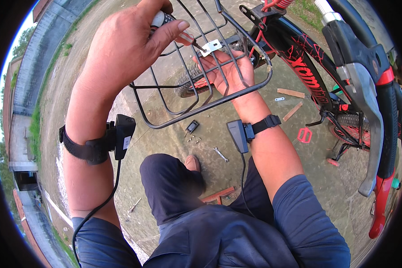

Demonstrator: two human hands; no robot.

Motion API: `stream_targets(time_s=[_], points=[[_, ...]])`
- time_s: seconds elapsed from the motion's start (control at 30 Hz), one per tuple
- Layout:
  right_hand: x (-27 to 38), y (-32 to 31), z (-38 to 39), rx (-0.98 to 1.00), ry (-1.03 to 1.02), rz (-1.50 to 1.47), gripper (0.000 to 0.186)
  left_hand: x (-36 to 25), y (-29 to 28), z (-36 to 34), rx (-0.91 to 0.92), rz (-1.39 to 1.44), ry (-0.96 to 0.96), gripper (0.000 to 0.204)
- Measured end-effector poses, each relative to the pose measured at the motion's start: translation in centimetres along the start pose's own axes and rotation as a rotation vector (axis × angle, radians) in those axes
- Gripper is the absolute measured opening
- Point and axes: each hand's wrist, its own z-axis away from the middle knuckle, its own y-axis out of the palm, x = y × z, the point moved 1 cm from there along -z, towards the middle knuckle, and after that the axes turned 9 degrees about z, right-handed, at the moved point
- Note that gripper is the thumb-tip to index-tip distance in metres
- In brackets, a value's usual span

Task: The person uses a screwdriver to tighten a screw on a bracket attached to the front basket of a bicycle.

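Observation:
My left hand (120,49) is wrapped round the handle of a screwdriver (186,38). Its shaft slants down to a small white metal plate (213,46) with slots, which lies against the wires of a black wire basket (210,106). Beneath the basket, palm up, my right hand (230,73) shows between the wires. Its fingers curl up at the plate's underside; the plate and wires partly hide them, and what they pinch cannot be made out. The basket is tilted beside the front of a black and red bicycle (295,58).
The handlebar grip and brake lever (366,102) stand close on the right. On the concrete ground lie a wrench (221,154), a small black part (192,127) with several screws, a red pedal (304,135) and wooden strips (291,93). Cables hang from both wrist devices.

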Motion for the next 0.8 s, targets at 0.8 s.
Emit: stream_targets(time_s=[0.8], points=[[0.4,0.7,0.3,-0.004,0.015,0.02,0.061,0.7,-0.3,0.4,-0.065,0.189,0.338,0.039]])
